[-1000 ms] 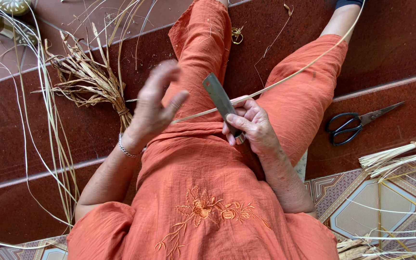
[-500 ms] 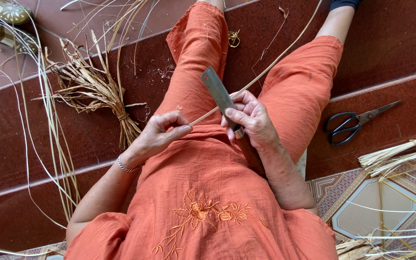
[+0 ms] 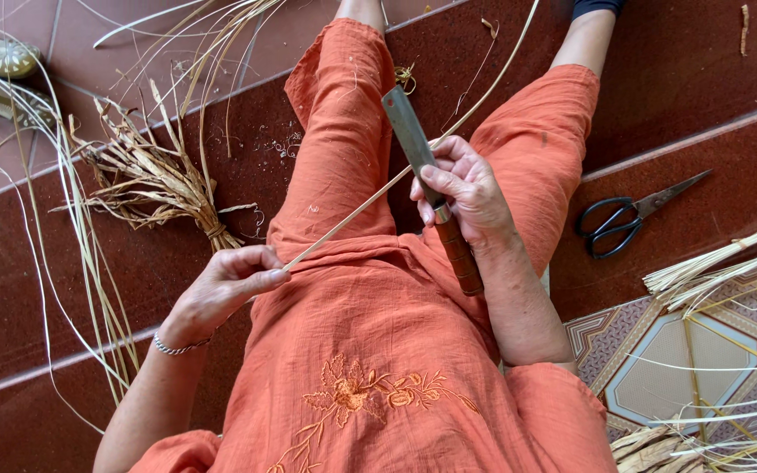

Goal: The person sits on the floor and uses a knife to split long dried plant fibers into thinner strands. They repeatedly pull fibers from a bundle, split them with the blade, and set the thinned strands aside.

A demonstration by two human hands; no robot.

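My left hand (image 3: 225, 285) pinches the near end of a pale cane strip (image 3: 370, 203) across my lap; my right hand (image 3: 466, 188) grips the knife (image 3: 431, 188) against it. Scraping looks midway, though I can't tell how much is smoothed.

Thin pale cane strip (image 3: 370, 203): long, straight, taut, running diagonally from lower left up across the lap and out past the top edge. Near end sits at the thigh. Knife (image 3: 431, 197): flat grey metal blade, brown ribbed wooden handle, blade pointing up-left, edge apparently laid against the strip where they cross, contact hard to confirm.
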